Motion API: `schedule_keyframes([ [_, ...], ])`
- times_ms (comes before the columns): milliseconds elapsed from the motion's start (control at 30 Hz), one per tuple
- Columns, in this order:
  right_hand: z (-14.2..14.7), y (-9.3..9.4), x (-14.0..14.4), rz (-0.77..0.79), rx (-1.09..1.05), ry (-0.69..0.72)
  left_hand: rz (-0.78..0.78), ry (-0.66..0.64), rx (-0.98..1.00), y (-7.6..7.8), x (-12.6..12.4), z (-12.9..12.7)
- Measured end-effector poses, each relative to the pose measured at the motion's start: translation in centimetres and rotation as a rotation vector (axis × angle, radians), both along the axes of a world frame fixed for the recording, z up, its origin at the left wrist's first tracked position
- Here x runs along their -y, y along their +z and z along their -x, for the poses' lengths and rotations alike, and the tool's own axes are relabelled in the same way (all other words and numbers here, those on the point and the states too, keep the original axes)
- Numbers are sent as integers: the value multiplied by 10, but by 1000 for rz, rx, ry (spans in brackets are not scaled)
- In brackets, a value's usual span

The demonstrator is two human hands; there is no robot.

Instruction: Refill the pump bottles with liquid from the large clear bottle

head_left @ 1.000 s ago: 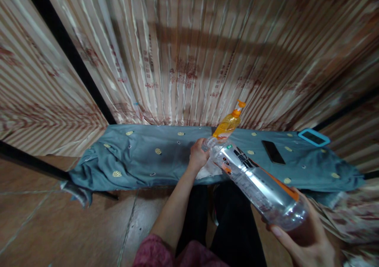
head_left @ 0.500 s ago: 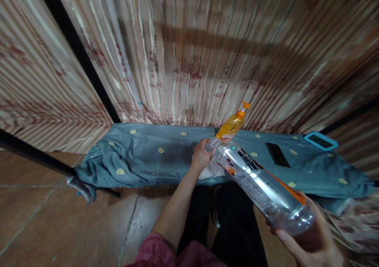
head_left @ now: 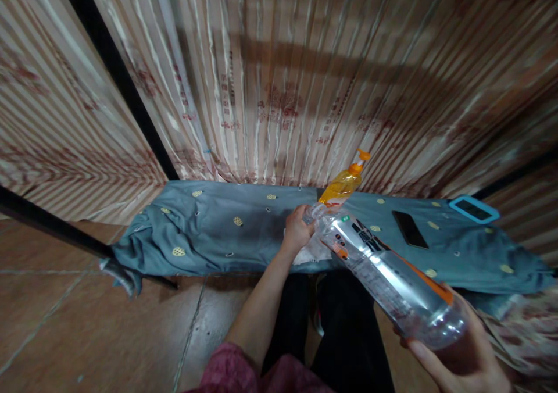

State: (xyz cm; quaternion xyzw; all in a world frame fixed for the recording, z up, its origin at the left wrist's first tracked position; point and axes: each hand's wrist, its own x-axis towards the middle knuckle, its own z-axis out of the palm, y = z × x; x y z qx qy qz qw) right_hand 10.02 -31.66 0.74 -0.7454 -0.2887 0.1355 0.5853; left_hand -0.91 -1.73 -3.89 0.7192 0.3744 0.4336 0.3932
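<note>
While a large clear plastic bottle is held tilted over the near edge of the counter, its base is cupped by the right hand, whose fingers are wrapped under it; its neck is gripped by the left hand, closed around the cap end; the bottle looks nearly empty, though its contents cannot be told for certain; a white cloth is seen under the left hand; an orange pump bottle, filled with amber liquid, is stood near the far edge; a black phone and a blue-framed device are laid towards the right end.
</note>
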Motion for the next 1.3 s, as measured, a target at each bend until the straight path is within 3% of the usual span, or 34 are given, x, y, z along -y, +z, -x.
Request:
schedule_keyframes([
  [200,6,5,0,33,72,-23,2,-4,15,-1,-1,0],
  [567,13,12,-7,21,-24,-62,3,8,15,-4,-1,-2],
  [900,5,4,-2,40,-60,-33,9,-7,12,-4,-1,-1],
  [1300,10,9,-4,50,42,-59,7,0,12,-3,-1,0],
])
